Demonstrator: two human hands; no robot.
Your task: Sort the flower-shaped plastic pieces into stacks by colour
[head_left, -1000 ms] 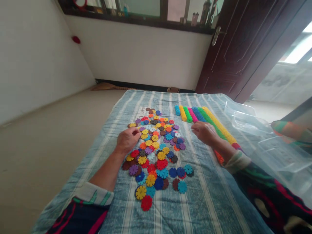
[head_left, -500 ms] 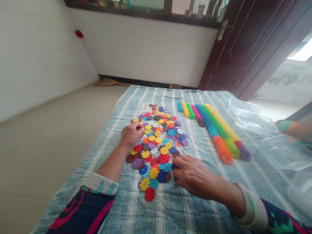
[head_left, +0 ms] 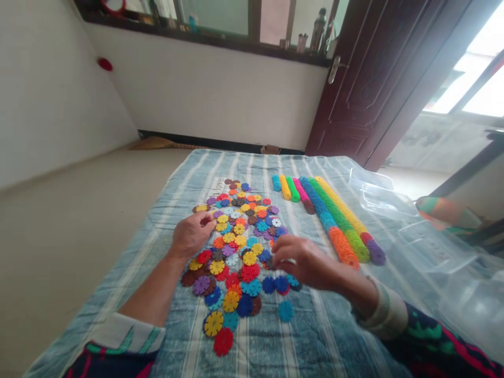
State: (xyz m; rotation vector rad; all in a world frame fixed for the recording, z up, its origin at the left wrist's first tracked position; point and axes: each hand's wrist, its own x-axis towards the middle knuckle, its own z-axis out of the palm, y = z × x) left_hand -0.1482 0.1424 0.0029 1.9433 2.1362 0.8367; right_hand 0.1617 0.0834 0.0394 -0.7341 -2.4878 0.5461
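Note:
A loose pile of slotted plastic discs [head_left: 229, 238] in many colours lies on the striped cloth. At the pile's left edge is my left hand [head_left: 191, 234], thumb and fingertips pressed together beside yellow discs; anything between them is hidden. My right hand [head_left: 305, 261] is over the pile's right edge, its fingers curled down close to blue discs. The fingertips come together, and I cannot make out whether a disc is in them. Just below this hand lie a few dark blue discs [head_left: 281, 284] and a single light blue disc [head_left: 286, 311].
To the right, discs are lined up in long rows [head_left: 334, 220] sorted by colour, with shorter rows [head_left: 291, 189] beside them. Clear plastic boxes [head_left: 388, 200] stand along the table's right side. Beyond the table are a wall and a dark red door [head_left: 354, 79].
My right hand has lifted and moved away from me along the pile's right edge, uncovering blue discs. My left hand stays at the left edge. The camera view has shifted.

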